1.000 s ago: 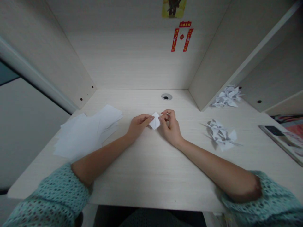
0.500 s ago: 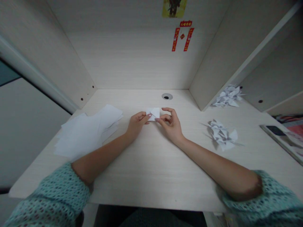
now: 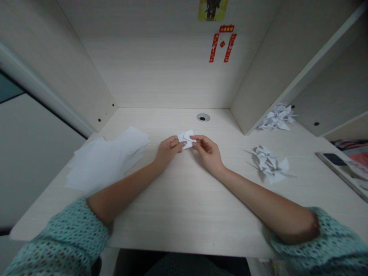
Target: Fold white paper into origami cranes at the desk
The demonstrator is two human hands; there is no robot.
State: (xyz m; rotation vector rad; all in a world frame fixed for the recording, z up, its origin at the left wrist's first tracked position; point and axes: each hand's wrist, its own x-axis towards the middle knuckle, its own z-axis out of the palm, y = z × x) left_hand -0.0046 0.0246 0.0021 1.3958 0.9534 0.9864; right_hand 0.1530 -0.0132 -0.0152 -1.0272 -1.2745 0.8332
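Note:
A small folded piece of white paper (image 3: 187,137) is held between both hands above the middle of the desk. My left hand (image 3: 169,150) pinches its left side, thumb on top and fingers behind. From the right, my right hand (image 3: 209,152) grips the other edge between thumb and forefinger. Fold lines and an overlapping flap show on the paper's upper face. To the left lies a spread stack of white paper sheets (image 3: 106,161), partly under my left forearm.
A pile of folded white paper pieces (image 3: 270,164) sits right of my right hand. Another such pile (image 3: 277,116) lies farther back by the shelf's upright panel (image 3: 258,88). A cable hole (image 3: 203,117) is at the back, and a flat book-like item (image 3: 345,168) at far right.
The folded paper has tilted slightly. My right forefinger, raised off the paper before, has come down onto its right edge. The left hand has barely shifted.

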